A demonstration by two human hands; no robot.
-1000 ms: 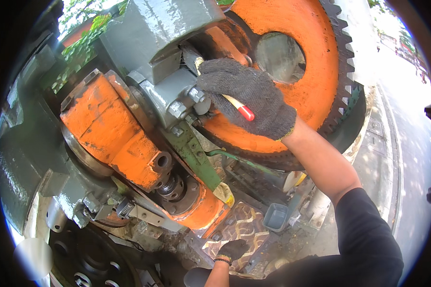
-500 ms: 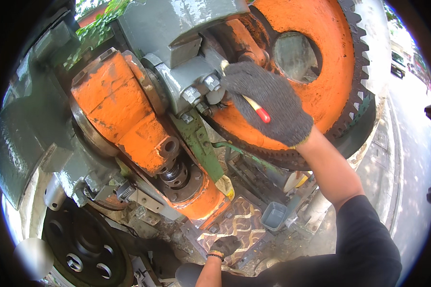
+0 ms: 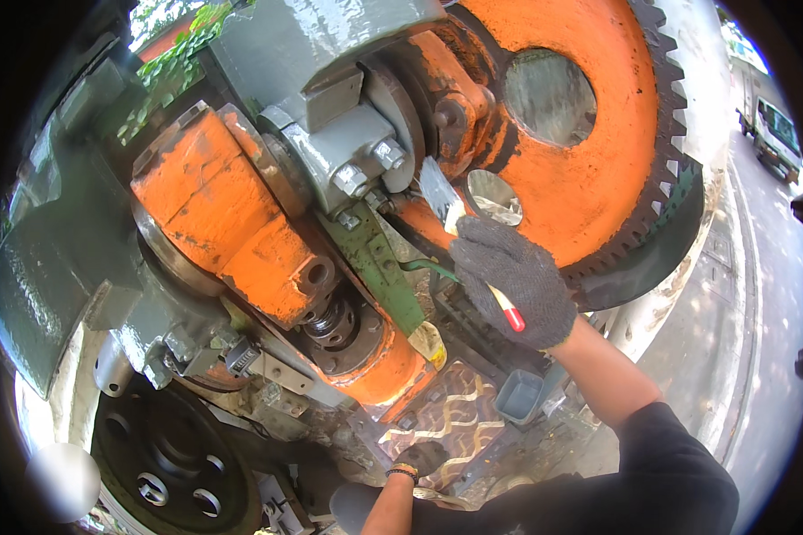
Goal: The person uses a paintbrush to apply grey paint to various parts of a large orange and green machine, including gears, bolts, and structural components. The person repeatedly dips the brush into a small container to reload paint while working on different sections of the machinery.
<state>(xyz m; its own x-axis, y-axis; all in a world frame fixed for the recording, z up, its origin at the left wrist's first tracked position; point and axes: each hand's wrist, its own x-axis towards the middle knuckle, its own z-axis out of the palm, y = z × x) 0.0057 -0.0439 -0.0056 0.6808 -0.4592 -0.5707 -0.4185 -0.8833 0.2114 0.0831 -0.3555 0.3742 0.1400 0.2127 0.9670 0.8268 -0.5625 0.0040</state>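
In a dark knitted glove, my right hand [image 3: 513,281] is closed around a paintbrush [image 3: 439,192]. Its bristles carry grey paint and point up toward the machine; the red-tipped handle end sticks out below my fingers. The bristles are in front of the orange toothed wheel [image 3: 616,169], just right of the grey bolted clamp [image 3: 359,165]. Lower down, my left hand [image 3: 425,457], also in a dark glove, rests at a board with a wavy brown and cream pattern [image 3: 455,406]. Its fingers are too dark to make out.
An orange-painted block [image 3: 232,214] slants down the machine's middle, its paint chipped. A small grey tub [image 3: 519,395] stands right of the patterned board. A black wheel [image 3: 165,450] is at lower left. On the road at right is a white truck [image 3: 772,134].
My right hand has moved down and to the right with the paintbrush, away from the grey bolts, so the bristles now show. The truck appears nearer. My left hand stays about where it was.
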